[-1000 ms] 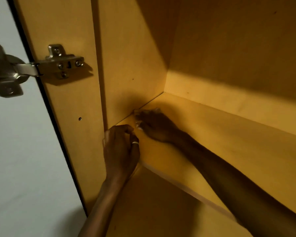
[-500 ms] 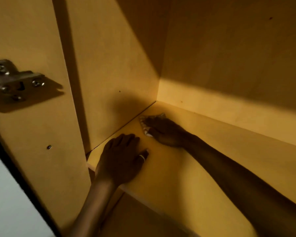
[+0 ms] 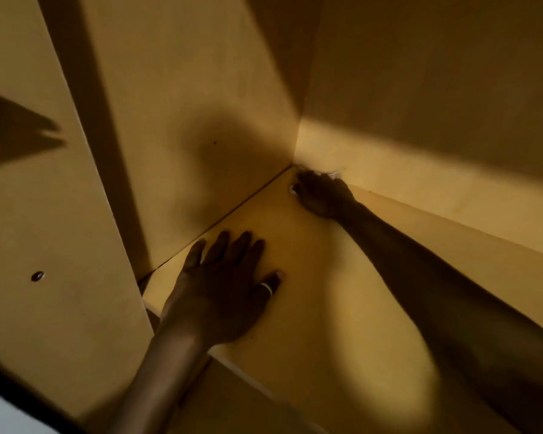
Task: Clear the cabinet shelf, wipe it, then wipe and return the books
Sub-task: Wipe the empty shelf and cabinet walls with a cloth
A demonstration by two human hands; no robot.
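The yellow cabinet shelf (image 3: 342, 308) holds no books in view. My left hand (image 3: 223, 289), a ring on its thumb, lies flat with spread fingers on the shelf near its front left end. My right hand (image 3: 322, 195) reaches deep into the back left corner. Its fingers curl over a white cloth (image 3: 334, 174), of which only thin slivers show against the back wall. The hand presses the cloth onto the shelf where side and back walls meet.
The cabinet's left side wall (image 3: 185, 120) and back wall (image 3: 420, 89) close in the corner. A front panel (image 3: 44, 214) with a small hole stands at the left. Below the shelf's front edge a lower surface (image 3: 232, 402) shows.
My right hand has slid with the cloth from near the shelf's front along the side wall into the back corner. My left hand moved off the front edge and now lies flat on the shelf.
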